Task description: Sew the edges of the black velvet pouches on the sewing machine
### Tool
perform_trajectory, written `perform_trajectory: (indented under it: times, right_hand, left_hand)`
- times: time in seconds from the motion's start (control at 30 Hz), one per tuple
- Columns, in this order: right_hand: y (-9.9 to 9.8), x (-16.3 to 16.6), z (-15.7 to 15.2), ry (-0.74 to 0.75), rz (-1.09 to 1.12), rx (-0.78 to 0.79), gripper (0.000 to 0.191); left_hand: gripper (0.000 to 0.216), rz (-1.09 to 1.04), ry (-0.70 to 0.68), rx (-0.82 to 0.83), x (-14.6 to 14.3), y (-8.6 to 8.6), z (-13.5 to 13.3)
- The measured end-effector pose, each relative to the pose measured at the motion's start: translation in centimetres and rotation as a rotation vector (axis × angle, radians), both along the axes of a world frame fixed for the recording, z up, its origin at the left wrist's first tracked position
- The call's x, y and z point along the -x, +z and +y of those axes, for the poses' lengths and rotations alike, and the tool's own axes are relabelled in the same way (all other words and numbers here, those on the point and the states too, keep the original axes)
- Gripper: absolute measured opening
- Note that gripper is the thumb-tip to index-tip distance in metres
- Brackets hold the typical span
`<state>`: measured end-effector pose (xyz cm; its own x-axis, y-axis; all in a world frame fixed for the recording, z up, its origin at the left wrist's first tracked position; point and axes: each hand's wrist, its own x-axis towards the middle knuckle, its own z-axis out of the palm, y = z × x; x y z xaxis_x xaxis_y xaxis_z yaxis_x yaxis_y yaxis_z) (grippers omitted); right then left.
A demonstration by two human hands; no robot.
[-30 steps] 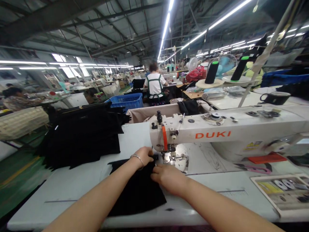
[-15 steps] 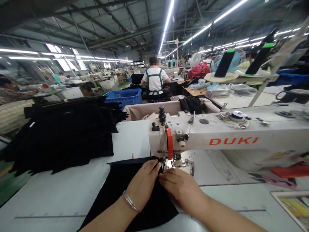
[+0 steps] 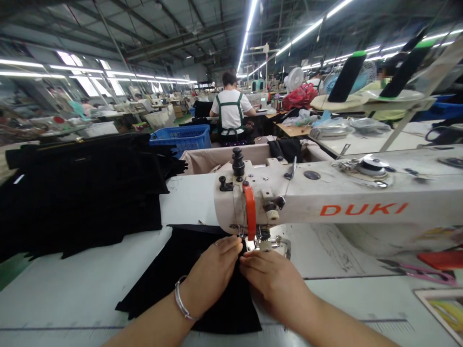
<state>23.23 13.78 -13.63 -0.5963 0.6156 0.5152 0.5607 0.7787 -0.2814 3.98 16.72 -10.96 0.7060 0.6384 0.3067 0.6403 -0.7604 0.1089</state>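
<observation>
A black fabric piece [image 3: 170,274] lies flat on the white sewing table [image 3: 72,284], its far edge under the head of a white DUKI sewing machine [image 3: 325,202]. My left hand [image 3: 213,274], with a silver bracelet on the wrist, rests on the fabric, fingers together and pointing at the needle area [image 3: 253,238]. My right hand [image 3: 271,282] lies beside it, fingertips pressed on the cloth just in front of the presser foot. The fingertips of both hands nearly meet.
A tall stack of black fabric pieces [image 3: 83,188] sits on the table's left. Pink-handled scissors [image 3: 423,273] and a tray [image 3: 444,308] lie at right. Behind are a blue crate [image 3: 184,137], thread cones [image 3: 347,77] and a seated person in a green apron [image 3: 231,113].
My view has moved closer and lower toward the machine. Both hands pulled back slightly from under the machine head and now press the fabric just before the needle.
</observation>
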Motion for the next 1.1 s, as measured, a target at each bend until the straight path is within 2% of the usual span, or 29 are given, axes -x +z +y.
perform_trajectory:
  times: [0.5, 1.1]
  right_hand:
    - [1.4, -0.2, -0.6, 0.058, 0.043, 0.051, 0.03]
    - [1.1, -0.1, -0.5, 0.06, 0.04, 0.072, 0.028]
  left_hand:
    - [0.035, -0.024, 0.007, 0.033, -0.1, 0.3, -0.5]
    - [0.033, -0.018, 0.002, 0.058, -0.1, 0.3, -0.2]
